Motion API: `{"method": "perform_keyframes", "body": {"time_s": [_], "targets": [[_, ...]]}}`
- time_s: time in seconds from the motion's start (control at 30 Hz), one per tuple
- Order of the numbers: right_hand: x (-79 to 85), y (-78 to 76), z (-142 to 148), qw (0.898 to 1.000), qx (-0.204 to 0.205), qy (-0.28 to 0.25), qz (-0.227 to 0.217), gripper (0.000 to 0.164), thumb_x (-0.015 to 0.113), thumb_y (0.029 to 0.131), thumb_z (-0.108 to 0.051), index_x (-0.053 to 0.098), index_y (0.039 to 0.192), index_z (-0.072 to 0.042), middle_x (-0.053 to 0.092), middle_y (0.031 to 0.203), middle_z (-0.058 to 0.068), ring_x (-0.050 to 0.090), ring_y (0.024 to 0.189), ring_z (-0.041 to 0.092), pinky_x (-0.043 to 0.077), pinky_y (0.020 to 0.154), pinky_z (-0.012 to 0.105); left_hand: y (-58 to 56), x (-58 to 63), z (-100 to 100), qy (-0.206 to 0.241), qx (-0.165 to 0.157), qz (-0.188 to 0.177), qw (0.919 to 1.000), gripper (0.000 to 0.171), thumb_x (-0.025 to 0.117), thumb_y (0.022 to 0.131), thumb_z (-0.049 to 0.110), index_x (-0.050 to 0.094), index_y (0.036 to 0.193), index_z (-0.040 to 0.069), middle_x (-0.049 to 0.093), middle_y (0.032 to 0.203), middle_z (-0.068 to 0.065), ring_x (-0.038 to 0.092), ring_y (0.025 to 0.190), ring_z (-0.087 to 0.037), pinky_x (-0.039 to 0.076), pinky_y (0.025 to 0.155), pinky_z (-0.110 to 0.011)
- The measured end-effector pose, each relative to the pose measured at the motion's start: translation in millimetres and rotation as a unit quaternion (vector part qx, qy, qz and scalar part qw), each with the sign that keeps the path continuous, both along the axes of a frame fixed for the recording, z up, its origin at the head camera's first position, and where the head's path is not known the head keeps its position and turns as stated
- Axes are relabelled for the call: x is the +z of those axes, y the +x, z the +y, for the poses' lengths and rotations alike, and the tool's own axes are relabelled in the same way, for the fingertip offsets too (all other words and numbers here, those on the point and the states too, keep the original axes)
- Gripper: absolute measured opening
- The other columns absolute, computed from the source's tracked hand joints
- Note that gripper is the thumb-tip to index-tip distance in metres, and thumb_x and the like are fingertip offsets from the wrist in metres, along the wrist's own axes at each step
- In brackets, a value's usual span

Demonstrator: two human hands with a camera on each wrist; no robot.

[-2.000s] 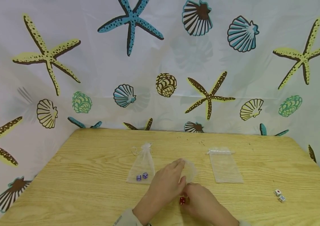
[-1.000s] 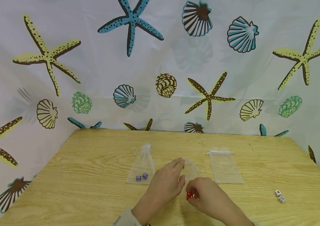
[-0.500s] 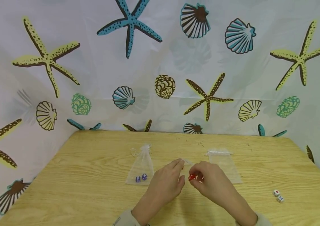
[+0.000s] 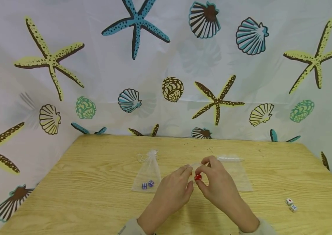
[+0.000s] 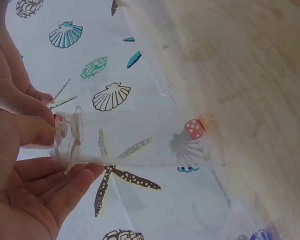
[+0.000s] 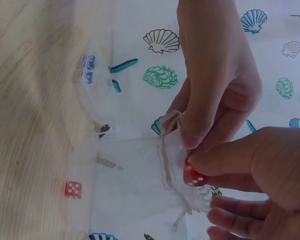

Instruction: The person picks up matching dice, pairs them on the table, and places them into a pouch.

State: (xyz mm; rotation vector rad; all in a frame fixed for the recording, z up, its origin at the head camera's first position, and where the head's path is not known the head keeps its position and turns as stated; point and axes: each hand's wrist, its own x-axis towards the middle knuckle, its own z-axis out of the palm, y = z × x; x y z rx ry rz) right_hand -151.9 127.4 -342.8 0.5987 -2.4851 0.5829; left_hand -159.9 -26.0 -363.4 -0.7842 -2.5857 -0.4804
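My left hand (image 4: 172, 187) grips a sheer white drawstring pouch (image 5: 135, 140) at its mouth, with the thumb (image 6: 195, 127) on the near edge. One red die (image 6: 73, 190) with white dots lies inside at the pouch's bottom. Between thumb and index finger, my right hand (image 4: 221, 184) pinches another red die (image 4: 198, 177). In the right wrist view this die (image 6: 194, 175) is right at the pouch's mouth, beside the left thumb. Seen from the head, the left hand hides much of the pouch.
To the left lies a second sheer pouch (image 4: 148, 168) with two purple-blue dice (image 4: 147, 184) inside. A third pouch (image 4: 240, 176) lies flat at the right, partly behind my right hand. Two white dice (image 4: 291, 205) sit farther right on the wooden table (image 4: 95, 202).
My right hand has picked up the red die near the front and carried it forward to the mouth of the pouch. The left hand has stayed in place on the pouch.
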Motion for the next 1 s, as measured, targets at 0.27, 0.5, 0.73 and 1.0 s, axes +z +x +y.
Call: {"method": "perform_keyframes", "body": {"time_s": [0.27, 0.5, 0.73, 1.0], "targets": [[-2.6, -1.5, 0.9, 1.0, -0.018, 0.013, 0.007, 0.017, 0.081, 0.068, -0.004, 0.069, 0.079, -0.009, 0.062, 0.105, 0.011, 0.063, 0.091, 0.028, 0.055, 0.074, 0.039, 1.1, 0.5, 0.5, 0.0, 0.001, 0.0, 1.0, 0.034, 0.066, 0.087, 0.013, 0.063, 0.118, -0.001, 0.066, 0.119, -0.013, 0.067, 0.1, -0.022, 0.057, 0.071, -0.028], [-1.8, 0.9, 0.9, 0.996, -0.037, 0.038, -0.075, 0.011, 0.076, 0.075, -0.005, 0.069, 0.083, -0.007, 0.066, 0.085, 0.003, 0.061, 0.067, 0.015, 0.049, 0.053, 0.027, 1.1, 0.3, 0.9, -0.006, -0.003, 0.003, 1.0, 0.033, 0.062, 0.086, 0.007, 0.063, 0.119, -0.001, 0.065, 0.12, -0.013, 0.068, 0.099, -0.023, 0.056, 0.065, -0.025], [-1.5, 1.0, 3.3, 0.994, -0.045, 0.043, -0.095, 0.012, 0.076, 0.075, -0.004, 0.07, 0.086, -0.005, 0.066, 0.084, 0.005, 0.062, 0.066, 0.016, 0.05, 0.052, 0.027, 0.8, 0.4, 1.9, -0.013, -0.009, 0.01, 0.9998, 0.033, 0.06, 0.085, 0.003, 0.064, 0.118, -0.001, 0.066, 0.119, -0.012, 0.069, 0.097, -0.023, 0.054, 0.059, -0.022], [-0.3, 1.8, 6.0, 0.993, -0.023, 0.036, -0.113, 0.02, 0.076, 0.074, -0.001, 0.069, 0.093, -0.002, 0.067, 0.092, 0.009, 0.065, 0.073, 0.019, 0.053, 0.057, 0.028, 1.5, 0.7, 1.8, -0.011, -0.008, 0.002, 0.9999, 0.033, 0.059, 0.086, 0.004, 0.064, 0.118, -0.001, 0.066, 0.12, -0.012, 0.068, 0.098, -0.023, 0.054, 0.059, -0.022]]}}
